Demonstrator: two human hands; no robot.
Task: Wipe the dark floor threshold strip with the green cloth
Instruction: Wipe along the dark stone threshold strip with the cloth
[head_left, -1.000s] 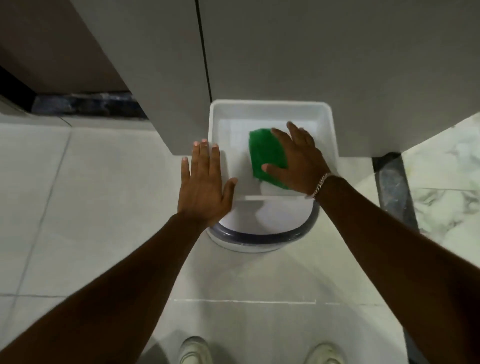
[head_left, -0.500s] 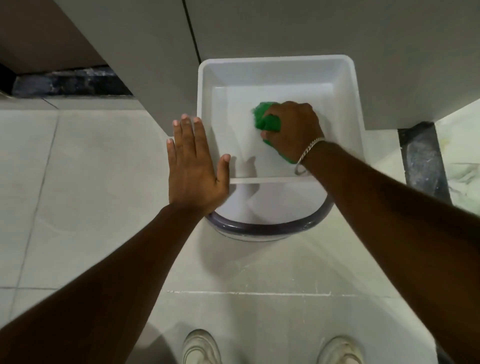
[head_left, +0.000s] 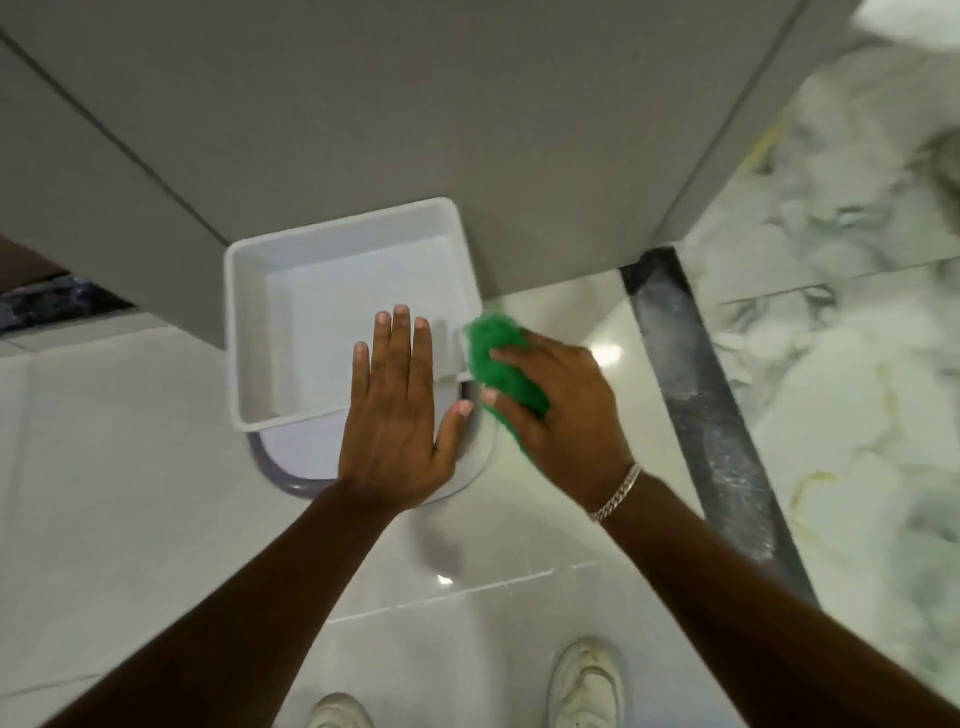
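Observation:
My right hand (head_left: 566, 410) grips the crumpled green cloth (head_left: 496, 353) just outside the right edge of a white tray (head_left: 244, 322), above the pale floor. My left hand (head_left: 397, 410) lies flat with fingers apart over the tray's front right corner and the round white base beneath it. The dark floor threshold strip (head_left: 696, 400) runs diagonally on the floor to the right of my right hand, apart from the cloth.
Grey cabinet panels (head_left: 415, 114) overhang the tray's far side. Marbled white floor (head_left: 841, 332) lies right of the strip. A dark gap (head_left: 57, 304) shows under the cabinet at the left. My white shoes (head_left: 584, 686) are at the bottom.
My right hand has lifted the green cloth out of the tray and carried it right, past the tray's edge. The view has swung right, and my left hand now covers the tray's front right corner.

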